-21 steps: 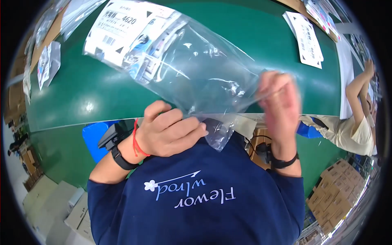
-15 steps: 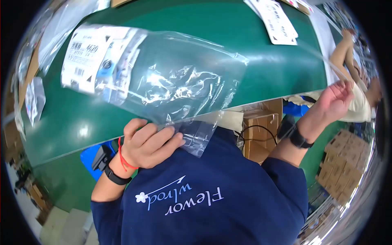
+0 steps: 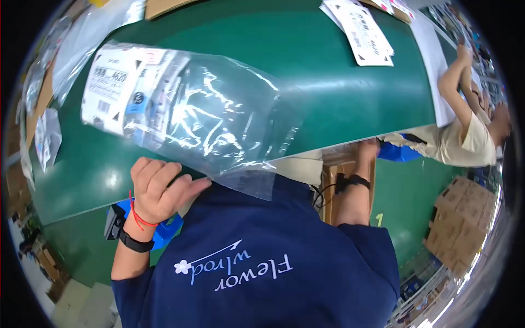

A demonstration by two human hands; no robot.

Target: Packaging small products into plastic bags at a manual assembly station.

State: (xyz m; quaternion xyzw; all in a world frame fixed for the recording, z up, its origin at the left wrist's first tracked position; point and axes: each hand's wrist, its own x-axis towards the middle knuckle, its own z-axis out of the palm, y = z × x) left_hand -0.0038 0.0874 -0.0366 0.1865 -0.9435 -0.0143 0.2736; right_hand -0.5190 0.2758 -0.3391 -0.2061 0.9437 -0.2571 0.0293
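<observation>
A clear plastic bag lies tilted on the green table, overhanging its near edge. White printed cards and blue-and-white packets fill its left end. Close by the bag's lower edge is my left hand, fingers curled and thumb stretched toward the film. Whether it pinches anything cannot be made out. My right hand reaches down at the table's near edge, over an open cardboard box. The table edge hides its fingers.
A stack of white cards lies at the far right. A small clear packet and plastic sheets are at the left. A co-worker's arm rests beyond the right end. Stacked cartons stand on the floor.
My right hand has come down and left from the table's right corner to the cardboard box. My left hand has shifted left, and the bag's wide end has drawn in to the left.
</observation>
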